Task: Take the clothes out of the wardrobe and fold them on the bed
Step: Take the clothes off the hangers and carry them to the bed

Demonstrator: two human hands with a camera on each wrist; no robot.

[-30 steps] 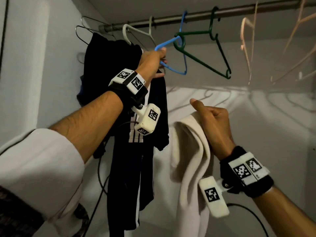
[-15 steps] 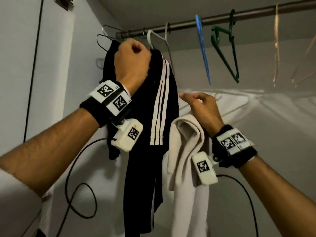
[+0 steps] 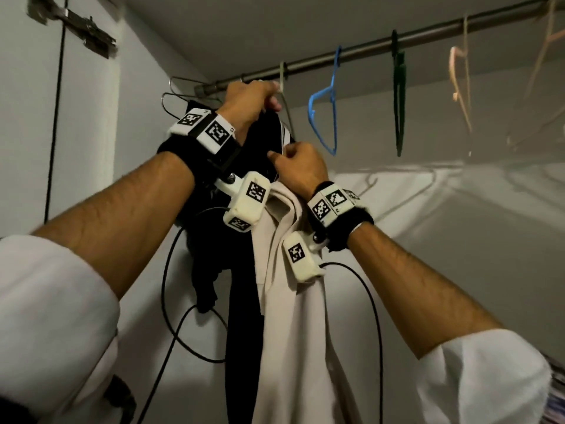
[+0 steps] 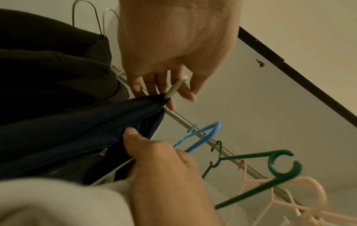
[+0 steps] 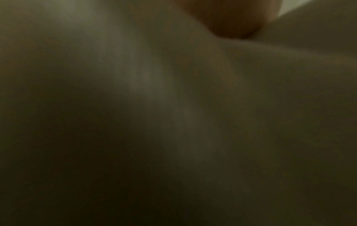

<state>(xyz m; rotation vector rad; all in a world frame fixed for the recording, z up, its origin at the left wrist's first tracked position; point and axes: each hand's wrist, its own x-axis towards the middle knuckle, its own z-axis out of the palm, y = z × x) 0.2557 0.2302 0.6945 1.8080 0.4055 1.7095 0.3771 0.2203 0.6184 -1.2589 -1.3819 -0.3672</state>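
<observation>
A black garment with white stripes (image 3: pixel 241 316) hangs from a pale hanger (image 3: pixel 282 78) on the wardrobe rod (image 3: pixel 367 45). My left hand (image 3: pixel 266 97) is up at the rod, its fingers curled round the hanger's hook (image 4: pixel 174 88). My right hand (image 3: pixel 281 156), just below, pinches the dark cloth (image 4: pixel 77 130) near its top with thumb and fingers. A cream garment (image 3: pixel 293 332) hangs down from under my right hand and wrist; how it is held is hidden. Blurred cream cloth (image 5: pixel 173 107) fills the right wrist view.
More dark clothes on wire hangers (image 3: pixel 174 96) hang at the rod's left end. Bare blue (image 3: pixel 324 117), green (image 3: pixel 399 102) and pink (image 3: pixel 458 71) hangers hang to the right. Black cables (image 3: pixel 171 301) dangle below my wrists. The wardrobe's side wall and a hinge (image 3: pixel 73 26) are on the left.
My left hand let go of the blue hanger, went to the black garment, then rose to its hanger hook. My right hand moved up and left with the cream garment and took the black cloth.
</observation>
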